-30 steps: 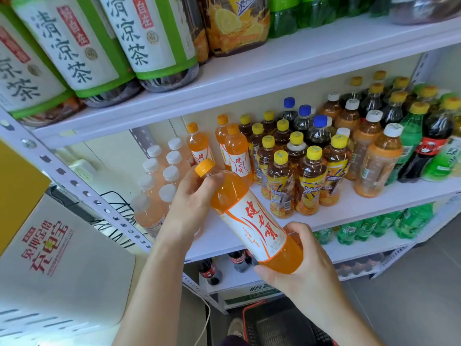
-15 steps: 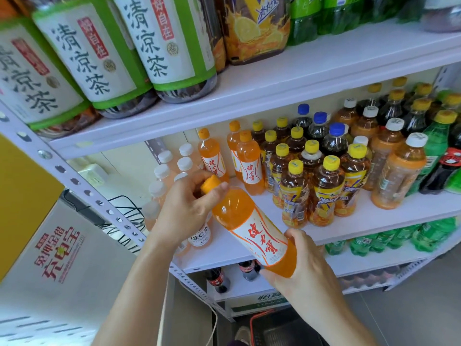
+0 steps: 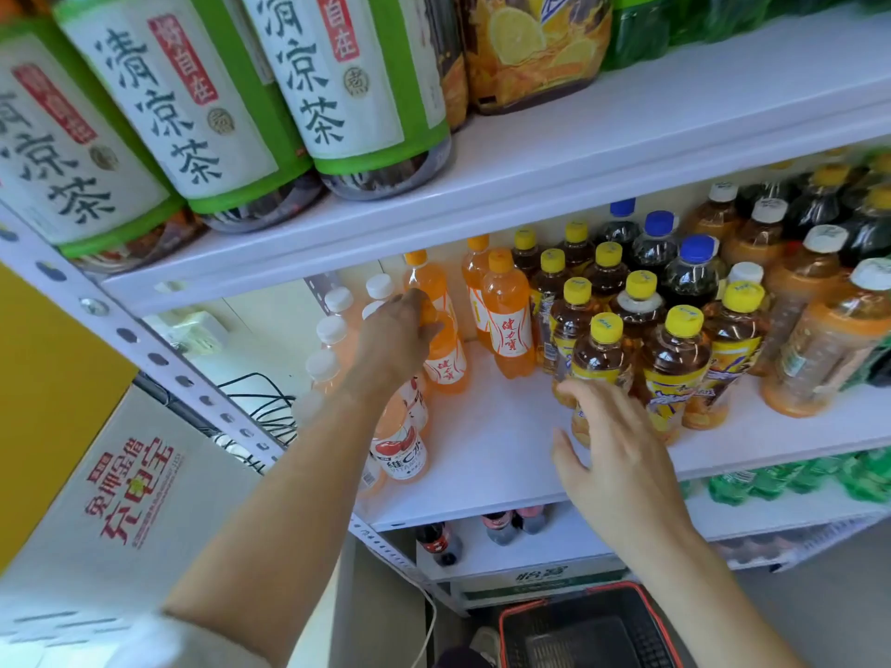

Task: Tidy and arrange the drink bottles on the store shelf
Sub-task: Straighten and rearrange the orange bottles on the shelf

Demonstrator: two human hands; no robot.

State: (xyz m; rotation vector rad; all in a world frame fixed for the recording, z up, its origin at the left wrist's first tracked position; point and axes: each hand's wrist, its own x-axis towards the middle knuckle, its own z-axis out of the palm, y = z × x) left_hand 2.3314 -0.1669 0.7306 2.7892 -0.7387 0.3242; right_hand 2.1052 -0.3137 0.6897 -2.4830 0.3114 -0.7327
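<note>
head view, progress: orange soda bottle (image 3: 446,349) stands on the middle shelf (image 3: 496,450) at frame centre-left, upright or nearly so, in front of another orange bottle and just left of a third (image 3: 507,315); judged placed but not yet let go.
left hand (image 3: 395,339): fingers wrapped round the bottle's neck and shoulder, closed on it.
right hand (image 3: 622,455): fingers spread, holding nothing, hovering over the bare shelf front, fingertips at or just before the front yellow-cap tea bottle (image 3: 600,373); contact cannot be told.
left to do: orange row sits back from the shelf edge with a bare gap ahead; judged that fronting and label-facing remain.
surroundings: white-cap pink bottles (image 3: 400,445) crowd the left, partly hidden by the forearm; yellow-cap teas close on the right.
obstacles: narrow slot between neighbours; an elbow or wrist could tip the pink ones.
lower frame: basket (image 3: 588,629) on the floor.
</note>
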